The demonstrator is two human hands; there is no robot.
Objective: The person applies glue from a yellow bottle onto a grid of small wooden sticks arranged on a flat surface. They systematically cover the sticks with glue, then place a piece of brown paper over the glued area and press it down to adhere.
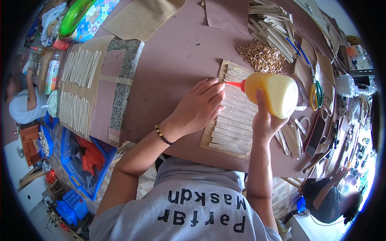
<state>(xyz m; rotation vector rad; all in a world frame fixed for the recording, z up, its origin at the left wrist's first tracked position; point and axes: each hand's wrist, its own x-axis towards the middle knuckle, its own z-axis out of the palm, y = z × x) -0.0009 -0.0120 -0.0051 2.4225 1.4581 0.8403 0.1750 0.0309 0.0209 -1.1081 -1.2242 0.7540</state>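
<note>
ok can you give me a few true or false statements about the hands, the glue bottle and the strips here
1. The right hand holds a yellow glue bottle. True.
2. The bottle's red nozzle points at the row of pale strips. True.
3. The left hand holds scissors. False: it rests flat on the strips; the scissors lie to the right.
4. The gold chain pile lies on the floor. False: it lies on the table.

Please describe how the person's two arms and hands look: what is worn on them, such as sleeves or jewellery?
Both forearms are bare, with no sleeves reaching them and no gloves. The left hand has a dark beaded bracelet with a few gold-coloured beads around its wrist. The right hand shows no bracelet, watch or ring. The short-sleeved grey shirt with black lettering ends near the shoulders.
</note>
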